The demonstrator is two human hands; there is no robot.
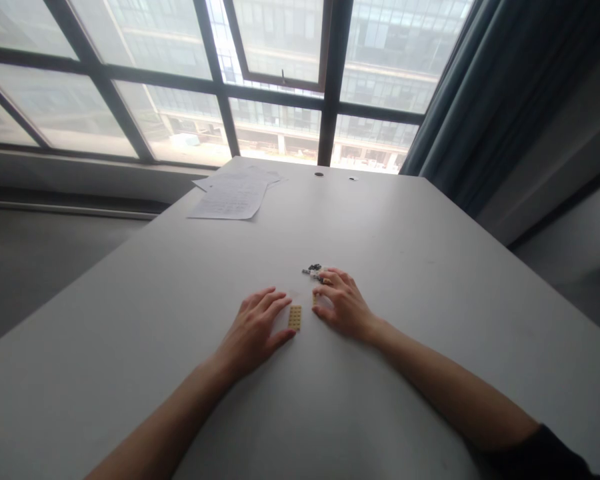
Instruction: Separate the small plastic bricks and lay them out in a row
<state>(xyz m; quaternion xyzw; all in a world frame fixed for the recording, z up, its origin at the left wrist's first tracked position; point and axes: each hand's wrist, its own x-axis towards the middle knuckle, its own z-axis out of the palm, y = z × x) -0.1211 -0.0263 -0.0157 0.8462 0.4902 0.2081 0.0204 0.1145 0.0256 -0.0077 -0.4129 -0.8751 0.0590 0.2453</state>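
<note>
On the white table, my left hand rests with its thumb at the near end of a tan studded toy-brick plate and a fingertip at its far end, spanning it lengthwise. Across a small gap, my right hand has thumb and index finger around a smaller-looking tan studded piece, partly hidden by the fingers. Just beyond the right fingers lies a small cluster of black, grey and white toy-brick parts, some of it covered by that hand.
Printed paper sheets lie at the table's far left. Two small round fittings, one dark and one pale, are near the far edge. Behind the table stand large windows, with a blue-grey curtain on the right.
</note>
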